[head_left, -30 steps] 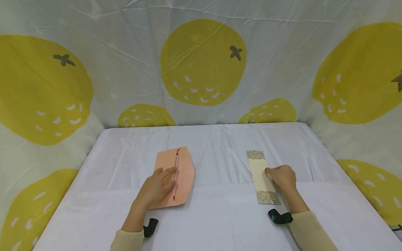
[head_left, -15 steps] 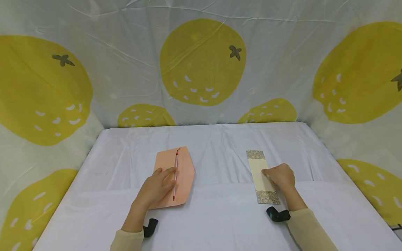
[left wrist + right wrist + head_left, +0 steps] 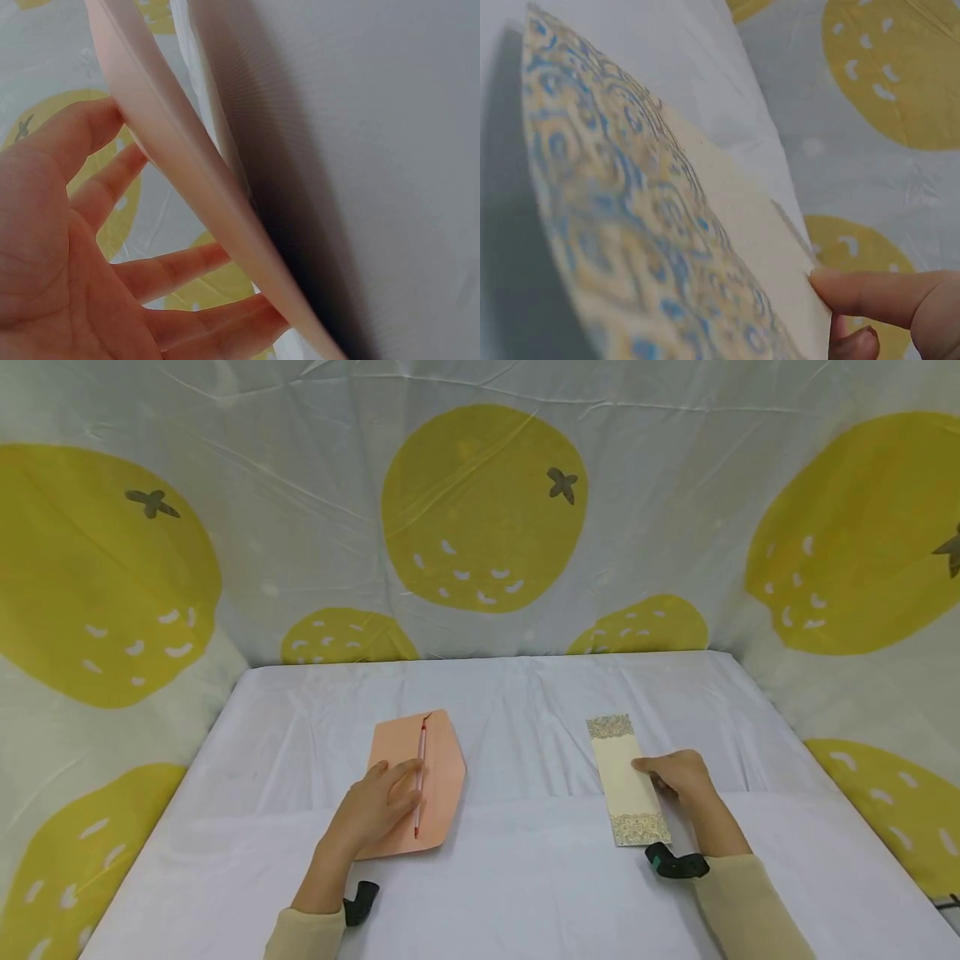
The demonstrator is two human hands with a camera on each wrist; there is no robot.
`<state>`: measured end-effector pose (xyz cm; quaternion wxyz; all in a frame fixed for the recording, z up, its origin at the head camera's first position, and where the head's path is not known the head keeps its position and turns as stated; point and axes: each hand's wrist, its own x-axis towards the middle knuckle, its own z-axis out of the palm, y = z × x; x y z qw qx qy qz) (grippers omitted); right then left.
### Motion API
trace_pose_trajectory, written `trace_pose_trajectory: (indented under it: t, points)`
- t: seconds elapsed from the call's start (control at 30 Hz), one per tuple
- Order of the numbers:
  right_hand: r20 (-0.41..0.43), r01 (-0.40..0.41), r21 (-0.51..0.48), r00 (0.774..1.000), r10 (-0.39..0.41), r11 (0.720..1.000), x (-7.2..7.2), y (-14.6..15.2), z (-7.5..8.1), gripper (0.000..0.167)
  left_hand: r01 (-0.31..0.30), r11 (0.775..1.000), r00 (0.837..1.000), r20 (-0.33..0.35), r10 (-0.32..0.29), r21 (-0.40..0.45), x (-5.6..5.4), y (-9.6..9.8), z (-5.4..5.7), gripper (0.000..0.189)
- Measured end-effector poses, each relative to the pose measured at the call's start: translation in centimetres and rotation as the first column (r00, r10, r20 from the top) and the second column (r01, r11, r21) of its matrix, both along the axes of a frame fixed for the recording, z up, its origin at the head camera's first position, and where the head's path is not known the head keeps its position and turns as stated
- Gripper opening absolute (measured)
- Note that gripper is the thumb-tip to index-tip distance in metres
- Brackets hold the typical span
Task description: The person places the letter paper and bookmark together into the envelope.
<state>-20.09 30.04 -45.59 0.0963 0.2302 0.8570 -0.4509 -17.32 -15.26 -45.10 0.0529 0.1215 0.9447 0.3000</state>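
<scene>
A peach envelope [image 3: 450, 777] lies on the left side of the table, its pointed flap edge to the right. On it is a slim white pen-like stick [image 3: 417, 821] with red ends. My left hand [image 3: 378, 806] rests on the envelope with spread fingers, some reaching the stick. In the left wrist view, the fingertips [image 3: 112, 114] touch the face of the envelope [image 3: 202, 180]. To the right, a long cream card [image 3: 625, 777] has lacy gold bands at both ends. My right hand [image 3: 678, 772] pinches its right edge, the thumb on top; its other fingers are partly hidden.
A white cloth [image 3: 525, 877] covers the table. Behind and at both sides hangs a pale curtain [image 3: 315, 527] printed with large yellow fruit. Black wrist-worn pieces [image 3: 362, 903] jut from both sleeves.
My right hand has shifted slightly and now pinches the card's edge; the card has tilted a little with it. The left hand and envelope have stayed still.
</scene>
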Motion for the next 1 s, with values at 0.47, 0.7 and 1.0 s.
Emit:
trace_pose_trajectory:
  t: [0.47, 0.7, 1.0]
  points:
    - [-0.026, -0.044, -0.261, 0.999, 0.039, 0.964, 0.6, 0.3, 0.8, 0.061, -0.002, 1.0, 1.0, -0.008, 0.002, -0.005, -0.1, 0.0, 0.0, 0.048]
    - [-0.05, -0.037, -0.38, 0.999, 0.019, 0.924, 0.7, -0.1, 0.7, 0.056, -0.002, 1.0, 1.0, -0.018, 0.002, 0.001, 0.0, 0.1, 0.2, 0.047]
    - [-0.091, -0.022, -0.576, 0.995, -0.038, 0.817, 0.6, -1.7, 1.3, 0.026, -0.003, 1.0, 1.0, -0.01, 0.003, -0.004, 0.0, 0.1, 0.3, 0.048]
